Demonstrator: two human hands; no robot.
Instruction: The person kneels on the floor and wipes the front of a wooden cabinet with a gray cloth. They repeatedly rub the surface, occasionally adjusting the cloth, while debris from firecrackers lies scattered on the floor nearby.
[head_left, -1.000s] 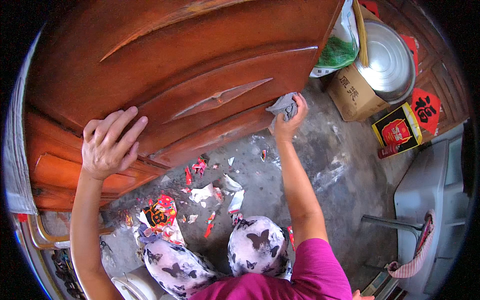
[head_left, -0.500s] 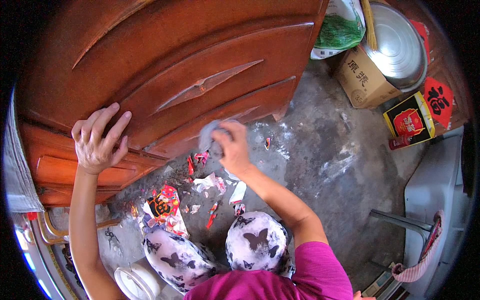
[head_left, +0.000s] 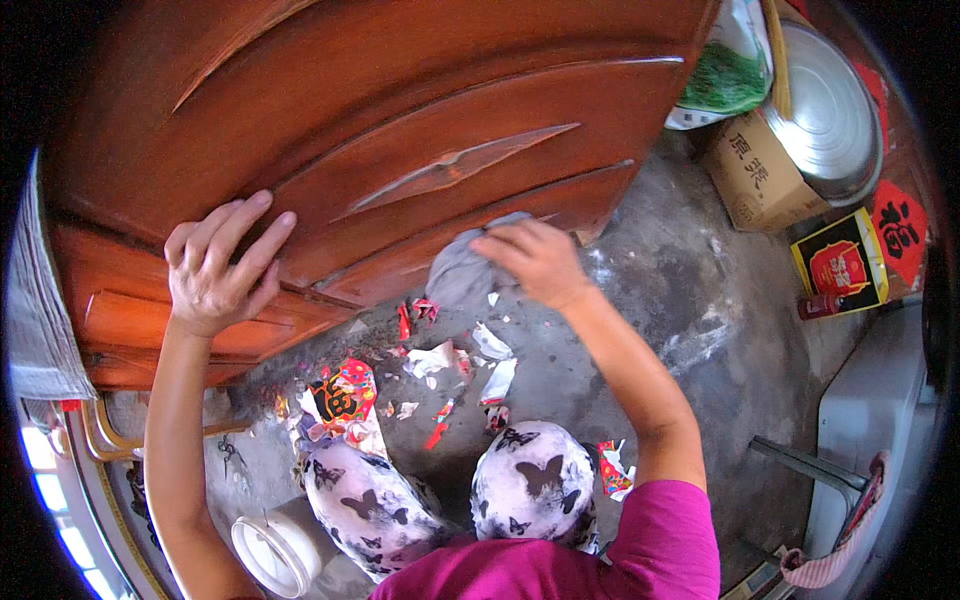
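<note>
Seen from where I stand in the room, clock read with the person facing twelve.

Item: one cloth [head_left: 462,272], grey, crumpled. Lies at eight o'clock from the fingers [head_left: 500,240] of the right hand [head_left: 535,262], bunched under them, in front of the lower edge of a red-brown wooden door [head_left: 400,160]. I cannot tell whether it touches the wood.

Fingers, right: curled together over the cloth and gripping it, slightly blurred; thumb hidden. Left hand [head_left: 222,268]: at nine o'clock from the right, fingers spread, tips on the door, holding nothing.

Lie of the cloth: long axis slanting from two o'clock to eight; the broader, loose part points to eight.

Also present: torn paper scraps [head_left: 430,360], red and white, on the floor [head_left: 680,330], at seven o'clock from the cloth; white bucket [head_left: 275,555], at six from the left hand; cardboard box [head_left: 762,180], at two from the right.
</note>
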